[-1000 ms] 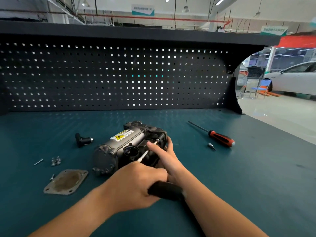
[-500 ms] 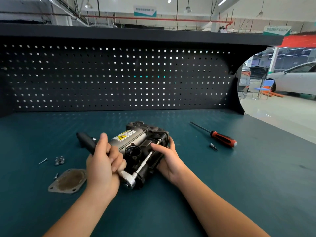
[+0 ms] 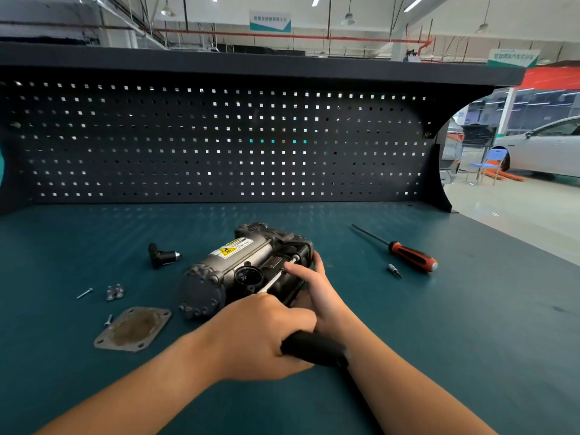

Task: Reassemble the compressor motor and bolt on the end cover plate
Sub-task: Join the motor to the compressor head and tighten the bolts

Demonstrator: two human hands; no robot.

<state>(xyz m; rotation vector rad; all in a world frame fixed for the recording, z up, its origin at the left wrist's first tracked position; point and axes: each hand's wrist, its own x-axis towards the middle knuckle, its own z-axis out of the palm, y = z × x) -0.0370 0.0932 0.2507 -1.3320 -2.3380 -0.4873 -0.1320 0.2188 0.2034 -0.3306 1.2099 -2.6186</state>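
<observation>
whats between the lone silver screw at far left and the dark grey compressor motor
Head view: a small cluster of silver fasteners lies between the lone silver screw and the dark grey compressor motor, touching neither.

dull cast-metal compressor motor point(image 3: 238, 271); tarnished metal cover plate point(image 3: 133, 329)

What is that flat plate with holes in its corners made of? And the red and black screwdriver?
The cover plate looks like dull grey metal, maybe cast aluminium, with a brownish stained middle. The screwdriver has a thin dark metal shaft; its red and black handle looks like plastic, perhaps with rubbery grip parts.
</observation>
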